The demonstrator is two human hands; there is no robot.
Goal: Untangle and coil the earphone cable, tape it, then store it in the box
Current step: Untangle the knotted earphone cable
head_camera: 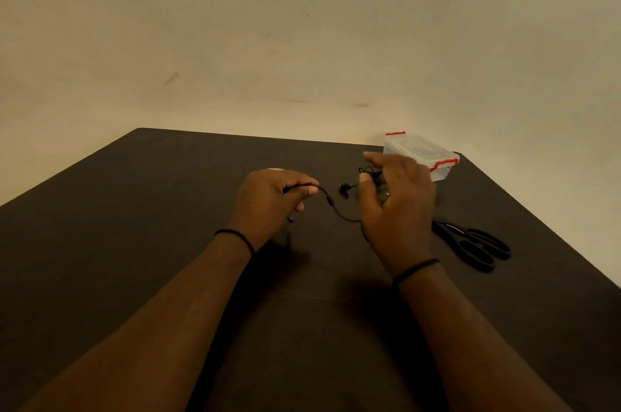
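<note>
— Dim beige wall, dark desk [141, 243]. Where is the cable?

— Strung between both hands above the desk. The left hand [268, 200] pinches the earphone cable [331, 205] between thumb and forefinger; the right hand [395, 206] has its grip closed on a tangled bunch with an earbud [343, 190] dangling out.

— How should the untangling go?

— Probably keep the left end taut and feed loops out gently, never yanking knots.

— Anything in the way?

— Scissors [473, 243] lie just right of the right wrist; the box [420, 151], lid on, sits behind that hand. I see no tape.
</note>
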